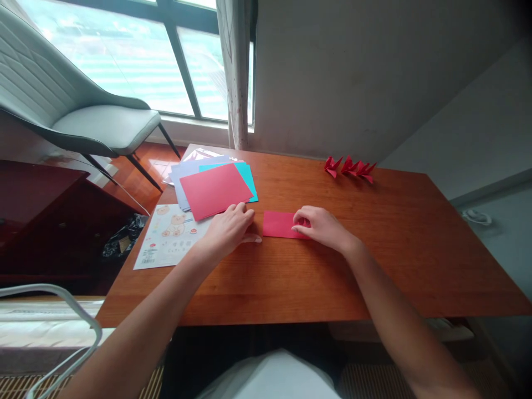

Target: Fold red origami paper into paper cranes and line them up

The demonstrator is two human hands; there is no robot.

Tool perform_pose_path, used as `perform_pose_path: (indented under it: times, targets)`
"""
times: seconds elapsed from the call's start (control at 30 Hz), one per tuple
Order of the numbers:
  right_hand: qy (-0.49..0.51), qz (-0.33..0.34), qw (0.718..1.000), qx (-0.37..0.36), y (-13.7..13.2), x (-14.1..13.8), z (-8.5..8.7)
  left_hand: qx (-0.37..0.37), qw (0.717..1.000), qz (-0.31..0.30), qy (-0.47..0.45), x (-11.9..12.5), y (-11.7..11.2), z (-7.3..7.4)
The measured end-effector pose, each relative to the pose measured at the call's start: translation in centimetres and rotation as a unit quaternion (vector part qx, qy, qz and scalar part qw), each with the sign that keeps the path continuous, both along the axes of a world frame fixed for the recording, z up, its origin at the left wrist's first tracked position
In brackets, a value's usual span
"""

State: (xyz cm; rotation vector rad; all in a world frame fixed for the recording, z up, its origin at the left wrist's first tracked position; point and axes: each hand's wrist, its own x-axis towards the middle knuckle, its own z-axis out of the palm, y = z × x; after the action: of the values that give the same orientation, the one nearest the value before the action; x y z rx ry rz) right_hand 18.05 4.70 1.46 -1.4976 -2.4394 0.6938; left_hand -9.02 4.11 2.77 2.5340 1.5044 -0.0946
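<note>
A small red paper rectangle [277,224], which looks folded, lies flat on the wooden table in front of me. Over its right end my right hand [322,226] is curled, fingertips pinched at the paper and hiding that part. To the left of the rectangle, apart from it, my left hand [233,230] rests low on the table with thumb and fingers spread, holding nothing. Its fingers are close to the lower right edge of a larger red sheet [216,189], which tops a pile of paper.
Under the red sheet are blue sheets [252,183] and pale lilac sheets [179,185]. A bear-printed paper packet [166,244] lies at the table's left side. Several red folded-paper figures [351,167] stand at the back right of the wooden table [407,249]. A grey chair [108,124] stands by the window.
</note>
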Motion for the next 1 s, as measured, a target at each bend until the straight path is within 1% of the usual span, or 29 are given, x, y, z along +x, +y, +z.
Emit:
perform_pose_path:
  times: [0.07,0.1,0.13,0.2,0.27,0.37,0.47,0.53,0.57,0.63,0.7,0.73,0.8,0.87,1.0]
  targets:
    - [-0.012,-0.044,0.998,0.045,0.7,-0.2,-0.1,0.001,1.000,-0.006,-0.015,0.4,-0.2,-0.3]
    - [-0.022,-0.059,0.996,0.056,1.1,-0.3,-0.3,-0.002,1.000,-0.011,-0.020,0.8,-0.3,-0.4]
    - [-0.034,-0.069,0.995,0.056,1.3,-0.5,-0.5,-0.009,1.000,-0.020,-0.023,1.3,-0.4,-0.5]
    - [-0.039,-0.078,0.996,0.030,1.7,-0.7,-0.9,-0.029,0.999,-0.027,-0.008,2.4,-0.6,-0.8]
    - [-0.013,-0.076,0.997,0.000,1.9,-0.8,-1.3,-0.042,0.999,-0.030,0.013,3.6,-0.5,-1.0]
    - [0.053,-0.069,0.996,-0.018,1.9,-0.4,-1.7,-0.009,1.000,-0.009,0.003,4.8,0.4,-1.6]
    - [0.131,-0.104,0.985,-0.027,2.1,0.5,-2.2,0.028,0.999,0.017,-0.041,5.2,1.5,-2.3]
    - [0.204,-0.153,0.967,-0.028,2.2,0.9,-2.6,0.045,0.993,0.038,-0.100,5.1,2.0,-2.9]
    - [0.247,-0.178,0.952,-0.031,2.2,1.0,-2.8,0.049,0.988,0.047,-0.136,5.0,2.2,-3.2]
    - [0.340,-0.217,0.914,-0.051,2.3,0.8,-3.1,0.048,0.974,0.061,-0.214,4.8,2.2,-3.7]
    - [0.419,-0.234,0.874,-0.081,2.3,0.4,-3.4,0.040,0.956,0.069,-0.283,4.7,2.1,-4.1]
    - [0.445,-0.236,0.859,-0.092,2.3,0.1,-3.5,0.034,0.946,0.072,-0.315,4.7,2.1,-4.2]
    - [0.469,-0.235,0.846,-0.099,2.3,-0.3,-3.7,0.022,0.925,0.074,-0.373,4.7,2.0,-4.4]
    - [0.471,-0.245,0.842,-0.094,2.3,-0.6,-4.0,0.020,0.902,0.085,-0.422,4.8,1.9,-4.6]
    - [0.471,-0.276,0.834,-0.078,2.4,-0.6,-4.6,0.025,0.870,0.109,-0.480,5.3,1.6,-4.6]
